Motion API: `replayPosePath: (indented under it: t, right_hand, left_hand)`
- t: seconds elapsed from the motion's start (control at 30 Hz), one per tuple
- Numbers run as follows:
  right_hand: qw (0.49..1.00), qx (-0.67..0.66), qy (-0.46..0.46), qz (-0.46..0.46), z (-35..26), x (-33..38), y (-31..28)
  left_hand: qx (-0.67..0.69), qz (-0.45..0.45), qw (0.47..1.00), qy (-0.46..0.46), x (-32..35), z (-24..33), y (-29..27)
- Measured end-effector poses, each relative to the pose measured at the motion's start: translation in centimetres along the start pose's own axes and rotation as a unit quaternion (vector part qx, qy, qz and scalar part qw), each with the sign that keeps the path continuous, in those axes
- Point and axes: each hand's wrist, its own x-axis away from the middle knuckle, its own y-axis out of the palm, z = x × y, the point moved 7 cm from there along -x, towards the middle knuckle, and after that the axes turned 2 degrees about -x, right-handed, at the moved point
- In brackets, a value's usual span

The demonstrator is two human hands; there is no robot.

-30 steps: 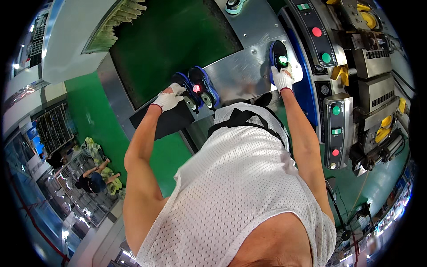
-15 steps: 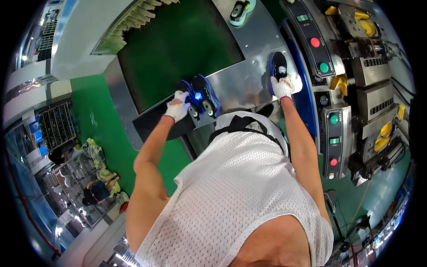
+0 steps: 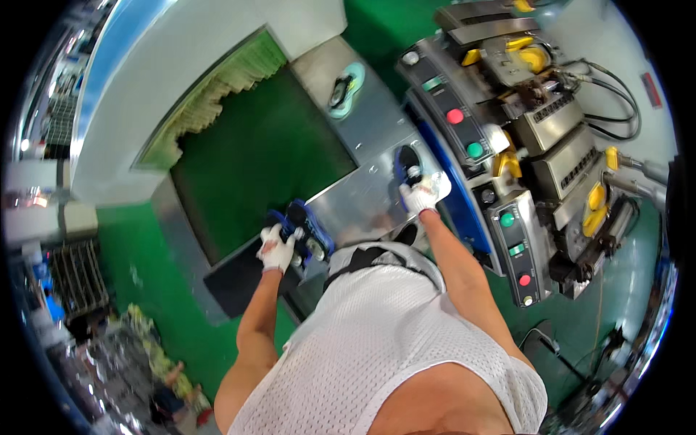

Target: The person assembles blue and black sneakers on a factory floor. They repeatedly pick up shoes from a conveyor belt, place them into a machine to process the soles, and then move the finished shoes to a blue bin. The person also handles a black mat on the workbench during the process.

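My left hand [image 3: 275, 252], in a white glove, has its fingers curled over the near-left side of a dark shoe [image 3: 275, 220], hiding part of it. Close against that shoe lies another dark shoe with a blue sole edge [image 3: 310, 228]. Both rest at the near edge of a green belt [image 3: 246, 159] and a metal plate [image 3: 348, 206]. To the right, my gloved right hand [image 3: 419, 197] grips the near end of a third dark shoe [image 3: 408, 163] on the plate. A whitish patch beside that hand is too blurred to name.
A light-green shoe [image 3: 346, 90] lies on the far metal ledge. Over the belt hangs a fringed curtain [image 3: 217, 101] in a white machine housing. At right stands a machine with control panels [image 3: 460, 116], red and green buttons and yellow parts. Racks [image 3: 80, 275] stand at far left.
The whole view has shifted and turned, so the machine at right sits further left and more of the curtain shows. Both hands stay at the same shoes.
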Motion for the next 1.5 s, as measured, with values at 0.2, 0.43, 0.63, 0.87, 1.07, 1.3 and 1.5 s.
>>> replayPosePath:
  t: [0.2,0.43,0.63,0.87,1.07,1.3,1.5]
  right_hand:
    - [0.998,0.041,0.004,-0.051,-0.5,-0.3,1.5]
    - [0.991,0.062,-0.021,-0.121,-0.5,0.1,2.0]
    - [0.999,-0.028,-0.012,-0.042,-0.4,0.2,1.1]
    - [0.998,0.001,0.006,-0.069,0.3,-0.4,2.0]
    - [0.995,0.024,0.008,-0.102,1.3,-1.2,2.6]
    - [0.994,0.013,0.038,-0.103,2.1,-1.1,2.7]
    - [0.992,0.038,0.032,-0.118,1.5,-0.9,2.6]
  left_hand:
    - [0.016,-0.007,0.998,-0.057,1.5,2.3,-1.7]
    - [-0.031,0.013,0.997,-0.064,1.2,2.5,-2.5]
    - [0.025,0.075,0.996,-0.049,0.3,0.3,-0.6]
    - [-0.02,0.062,0.997,-0.051,1.3,3.6,-3.5]
    - [-0.051,0.048,0.997,-0.03,0.2,2.4,-1.2]
    - [-0.158,-0.017,0.984,0.084,2.1,6.5,-4.8]
    - [-0.013,0.019,0.998,-0.051,2.9,6.3,-6.6]
